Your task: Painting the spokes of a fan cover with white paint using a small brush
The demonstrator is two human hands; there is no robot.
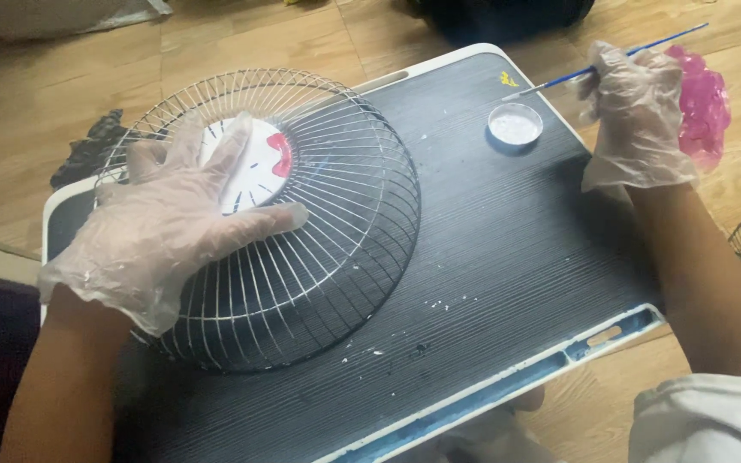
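Here a round wire fan guard (302,257) lies dome-up on a dark, wood-grained lap table (508,257) with a white rim, its thin spokes running out from a white centre disc (250,163) that carries a red patch; most of the wires look pale, while those on the side away from the left hand read darker. There is one guard on the table, one small round dish (515,125) of white paint, one thin brush (611,62) with a blue handle, and two hands, each in a clear plastic glove. The left hand (165,227) lies flat on top of the guard with its fingers spread wide, palm pressing on the wires and fingertips reaching the centre disc. The right hand (641,116) is closed around the brush, fingers pinched together on the handle, bristle end hovering just above the dish, which sits just beside this hand. A crumpled pink plastic bag (703,103) lies just behind the right hand, off the table. Small white specks dot the table near the guard's rim.
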